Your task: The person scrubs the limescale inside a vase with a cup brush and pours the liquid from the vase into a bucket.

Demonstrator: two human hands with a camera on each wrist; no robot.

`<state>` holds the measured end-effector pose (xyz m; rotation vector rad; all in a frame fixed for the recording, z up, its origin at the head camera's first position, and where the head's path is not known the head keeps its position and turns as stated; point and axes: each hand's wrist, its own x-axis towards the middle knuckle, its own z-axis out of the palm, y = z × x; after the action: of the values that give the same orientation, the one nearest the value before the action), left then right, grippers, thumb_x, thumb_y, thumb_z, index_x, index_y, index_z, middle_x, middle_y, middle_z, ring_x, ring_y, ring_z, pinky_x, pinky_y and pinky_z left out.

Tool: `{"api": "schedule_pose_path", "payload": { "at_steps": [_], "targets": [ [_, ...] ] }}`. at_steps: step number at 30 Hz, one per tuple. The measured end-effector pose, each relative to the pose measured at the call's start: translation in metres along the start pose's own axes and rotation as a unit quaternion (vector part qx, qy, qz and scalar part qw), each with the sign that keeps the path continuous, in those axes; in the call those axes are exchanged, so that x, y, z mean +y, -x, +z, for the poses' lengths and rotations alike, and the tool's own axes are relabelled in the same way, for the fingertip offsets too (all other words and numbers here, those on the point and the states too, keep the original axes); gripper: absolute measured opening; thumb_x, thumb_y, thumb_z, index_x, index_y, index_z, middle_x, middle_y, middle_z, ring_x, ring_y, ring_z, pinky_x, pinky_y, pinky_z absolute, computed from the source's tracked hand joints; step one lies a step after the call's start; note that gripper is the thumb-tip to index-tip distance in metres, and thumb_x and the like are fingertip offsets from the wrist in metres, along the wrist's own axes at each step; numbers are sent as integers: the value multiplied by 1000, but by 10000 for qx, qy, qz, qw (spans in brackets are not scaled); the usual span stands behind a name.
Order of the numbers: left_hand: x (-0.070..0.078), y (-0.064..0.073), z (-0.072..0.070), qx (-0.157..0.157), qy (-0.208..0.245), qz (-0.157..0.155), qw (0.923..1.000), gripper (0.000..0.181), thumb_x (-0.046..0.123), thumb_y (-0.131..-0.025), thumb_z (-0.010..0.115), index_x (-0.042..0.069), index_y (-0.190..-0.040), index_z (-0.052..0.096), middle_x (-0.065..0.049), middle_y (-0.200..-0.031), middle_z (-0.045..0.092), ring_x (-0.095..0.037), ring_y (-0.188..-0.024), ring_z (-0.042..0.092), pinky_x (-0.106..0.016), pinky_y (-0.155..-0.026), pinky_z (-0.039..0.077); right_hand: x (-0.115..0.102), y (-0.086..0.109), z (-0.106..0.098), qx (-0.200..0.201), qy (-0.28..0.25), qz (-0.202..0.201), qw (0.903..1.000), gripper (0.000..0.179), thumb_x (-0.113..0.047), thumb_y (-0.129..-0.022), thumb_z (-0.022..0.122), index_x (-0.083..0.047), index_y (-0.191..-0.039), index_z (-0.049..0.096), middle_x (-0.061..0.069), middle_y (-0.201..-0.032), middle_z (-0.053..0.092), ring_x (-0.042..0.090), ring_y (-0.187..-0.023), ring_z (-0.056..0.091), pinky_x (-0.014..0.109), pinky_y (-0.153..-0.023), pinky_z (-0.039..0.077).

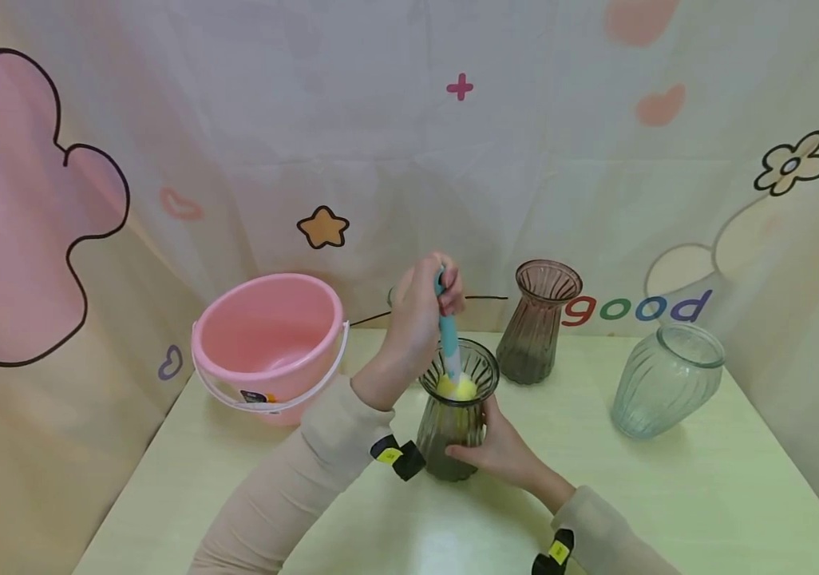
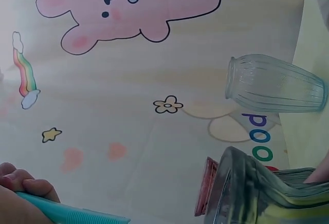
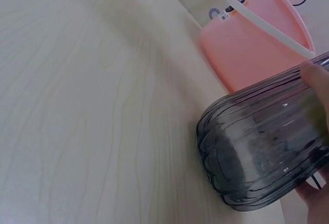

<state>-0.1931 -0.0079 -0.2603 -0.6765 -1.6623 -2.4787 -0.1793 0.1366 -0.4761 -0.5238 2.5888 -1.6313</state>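
In the head view, the person's left grip (image 1: 424, 307) is curled firmly round the teal handle of a brush (image 1: 449, 339), which points down through the mouth of a grey ribbed vase (image 1: 445, 439); the yellow head (image 1: 456, 389) sits inside, just below the rim. The vase is upright near the middle of the tabletop (image 1: 740, 503). The right grip (image 1: 501, 454) is spread to the vase's width and wraps its lower right side, thumb across the near wall. A pink bucket (image 1: 266, 339) with a white handle (image 1: 334, 369) stands by the far left corner. A brownish ribbed vase (image 1: 528, 343) stands near the far edge, right of the middle, and a clear vase (image 1: 661, 391) towards the far right corner. Behind the far edge hangs a printed curtain (image 1: 381, 104) bearing the word "good".

In the left wrist view, bent fingers hold the teal handle at the lower left. The grey vase shows yellow through its glass, and a reddish rim lies just behind its mouth.

In the right wrist view, the grey vase's ribbed base is close to the camera, with the thumb on one side and fingers on the other; the bucket stands beyond it, near the tabletop's edge.
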Motion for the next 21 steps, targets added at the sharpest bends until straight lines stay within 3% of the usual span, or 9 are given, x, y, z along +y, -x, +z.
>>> {"api": "schedule_pose_path", "payload": {
  "at_steps": [7,12,17,21],
  "targets": [
    [-24,8,-6,181,-144,-223,9995,22,12,-89,25,9,-68,33,0,-56,30,-15,-52,26,-26,-53,26,0,-2,1,119,117,-110,9998,105,-22,-68,81,-16,-144,9,13,-142,33,32,-131,34,54,-102,31],
    [-47,12,-12,304,-173,-452,9984,23,13,-90,25,10,-69,33,0,-57,30,-14,-52,27,-25,-54,27,1,-3,4,251,194,-474,9984,103,-27,-67,82,-14,-143,13,10,-140,35,27,-128,37,50,-102,33],
    [-65,16,-16,118,-301,-645,9974,25,11,-93,22,9,-70,32,-1,-58,30,-16,-53,28,-26,-57,28,3,-5,5,286,239,-821,9959,99,-26,-68,80,-14,-142,16,5,-141,32,19,-128,35,44,-103,33],
    [-65,17,-16,7,-375,-580,9976,25,10,-93,21,8,-70,31,-2,-60,29,-16,-55,28,-26,-58,28,-12,-2,2,127,148,-921,9956,96,-18,-71,78,-11,-142,14,8,-141,30,21,-128,34,40,-103,32]
  ]
}}
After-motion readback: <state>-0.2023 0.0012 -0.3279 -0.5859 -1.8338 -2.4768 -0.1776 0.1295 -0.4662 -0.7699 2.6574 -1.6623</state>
